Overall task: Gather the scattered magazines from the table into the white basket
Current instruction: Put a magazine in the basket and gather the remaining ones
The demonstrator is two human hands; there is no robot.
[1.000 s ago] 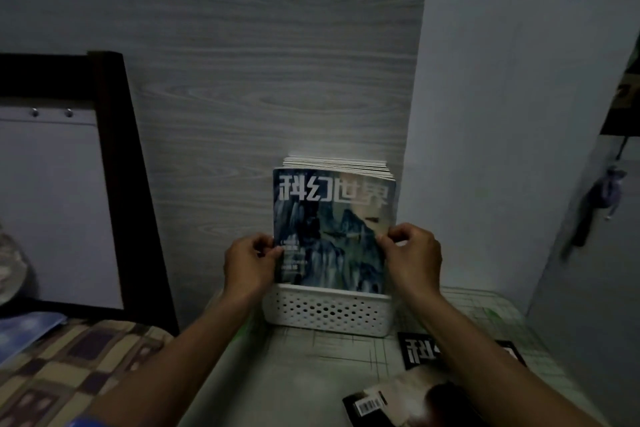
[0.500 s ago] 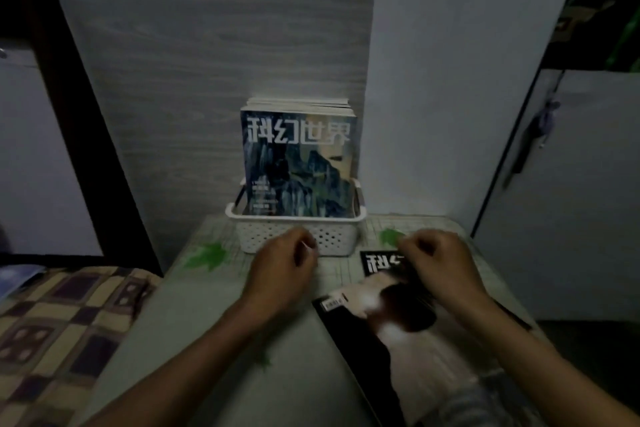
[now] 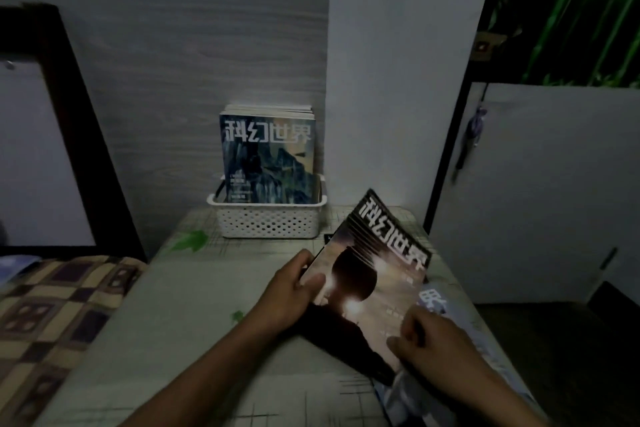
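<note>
A white perforated basket (image 3: 266, 224) stands at the table's far edge against the wall. Several magazines (image 3: 268, 156) stand upright in it, the front one with a blue mountain cover. A dark magazine (image 3: 375, 263) with a glowing sphere on its cover is tilted up off the table at the right. My left hand (image 3: 294, 291) grips its left edge, thumb on the cover. My right hand (image 3: 436, 347) holds its lower right corner. Under it lies a pale blue magazine (image 3: 436, 302), mostly hidden.
The table (image 3: 194, 308) has a pale cloth with green leaf prints. A checked bedcover (image 3: 52, 302) lies to the left, a dark wooden frame (image 3: 86, 121) behind it. A white cabinet door (image 3: 540, 191) stands to the right of the table.
My hands let go of the blue magazine in the basket, came down to the table and took hold of the dark magazine, whose far end is now raised. The view dropped.
</note>
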